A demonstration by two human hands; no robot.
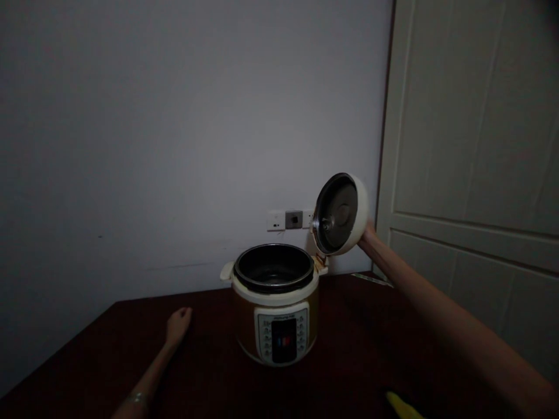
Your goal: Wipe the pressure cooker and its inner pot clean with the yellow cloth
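An electric pressure cooker [279, 297] with a white rim and brown body stands on the dark table, its front panel lit. The black inner pot [275, 270] inside it shows an open top. Hinged on the cooker's right side, the white lid [345, 215] is raised and tilted, with its dark underside facing left. My right hand [368, 235] is at the lid's outer side and holds it; the fingers are hidden behind the lid. To the left of the cooker, my left hand [179, 325] rests on the table, curled into a loose fist and apart from the cooker.
Wall sockets [293, 219] sit behind the cooker, close to the lid. A pale panelled door [463, 145] rises at the right. Part of a yellow object [402, 405] shows at the bottom edge. The dark red table [209, 361] meets the wall at the back.
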